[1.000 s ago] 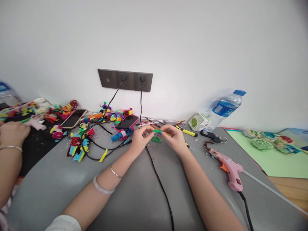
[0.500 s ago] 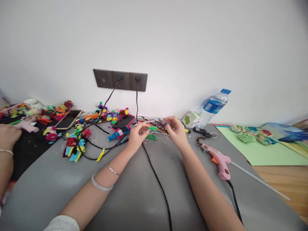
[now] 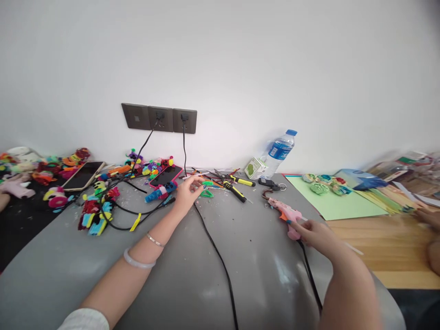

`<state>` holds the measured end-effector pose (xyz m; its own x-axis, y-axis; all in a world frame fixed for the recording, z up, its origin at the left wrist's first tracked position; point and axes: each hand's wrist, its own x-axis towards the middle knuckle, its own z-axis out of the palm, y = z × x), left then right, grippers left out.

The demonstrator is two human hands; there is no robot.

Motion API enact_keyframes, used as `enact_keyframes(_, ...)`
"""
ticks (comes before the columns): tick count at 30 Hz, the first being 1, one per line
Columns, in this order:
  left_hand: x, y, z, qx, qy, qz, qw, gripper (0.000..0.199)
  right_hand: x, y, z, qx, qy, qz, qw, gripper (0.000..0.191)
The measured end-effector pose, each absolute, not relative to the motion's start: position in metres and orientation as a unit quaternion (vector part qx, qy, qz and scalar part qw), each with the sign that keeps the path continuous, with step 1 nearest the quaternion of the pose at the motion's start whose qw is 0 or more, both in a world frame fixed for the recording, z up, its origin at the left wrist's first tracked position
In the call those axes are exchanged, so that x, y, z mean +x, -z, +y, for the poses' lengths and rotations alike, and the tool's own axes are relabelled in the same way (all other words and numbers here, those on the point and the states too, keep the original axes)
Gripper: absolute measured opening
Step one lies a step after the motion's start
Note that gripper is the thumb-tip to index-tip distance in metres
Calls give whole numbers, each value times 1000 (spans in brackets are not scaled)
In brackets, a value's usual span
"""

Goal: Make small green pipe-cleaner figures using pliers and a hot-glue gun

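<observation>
Right hand (image 3: pixel 318 236): fingers at the handle of the pink glue gun (image 3: pixel 293 217) on the grey tabletop (image 3: pixel 264 279); closure cannot be determined. Left hand (image 3: pixel 187 196): green craft piece (image 3: pixel 208 183) pinched at fingertips. Beyond: yellow-and-black-handled pliers (image 3: pixel 234 191); water bottle (image 3: pixel 280 152) near the wall (image 3: pixel 233 55).

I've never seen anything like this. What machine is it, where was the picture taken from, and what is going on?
There is no machine: these are a person's two bare hands, seen by a camera worn on their head, looking forward and down. The left hand holds a small green piece. The right hand is at the handle of a pink glue gun; how firmly it grips is unclear. On the grey table lie colourful fuzzy figures, a pink-edged phone and yellow-and-black handles of tools. The hand at the far right edge is someone else's.
</observation>
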<state>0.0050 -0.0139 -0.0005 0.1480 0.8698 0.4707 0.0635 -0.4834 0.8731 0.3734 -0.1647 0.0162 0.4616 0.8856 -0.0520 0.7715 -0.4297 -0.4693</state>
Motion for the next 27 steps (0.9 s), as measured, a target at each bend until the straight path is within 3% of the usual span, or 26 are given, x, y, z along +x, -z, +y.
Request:
enact_keyframes(3, 5, 1, -14, 662, -551, 350, 368, 14, 368, -5, -169, -854, -199, -456, 152, 43)
enact_keyframes(6, 4, 2, -12, 658, -548, 354, 377, 16, 363, -3, -173, -854, -201, -433, 207, 38)
enact_keyframes(11, 5, 6, -10, 651, -546, 354, 391, 16, 352, -2, -178, -821, -235, -337, 397, 35)
enact_keyframes(13, 5, 6, -10, 649, -547, 349, 397, 16, 339, -3, -174, -767, -275, -286, 504, 38)
enact_keyframes(16, 5, 6, -10, 643, -554, 341, 404, 15, 309, -11, -159, -650, -372, -288, 597, 41)
enact_keyframes(21, 5, 6, -10, 633, -562, 345, 406, 16, 252, -23, -128, -529, -411, -380, 637, 40)
enact_keyframes(27, 4, 7, -9, 626, -564, 348, 411, 18, 215, -3, -108, -447, -460, -483, 595, 37)
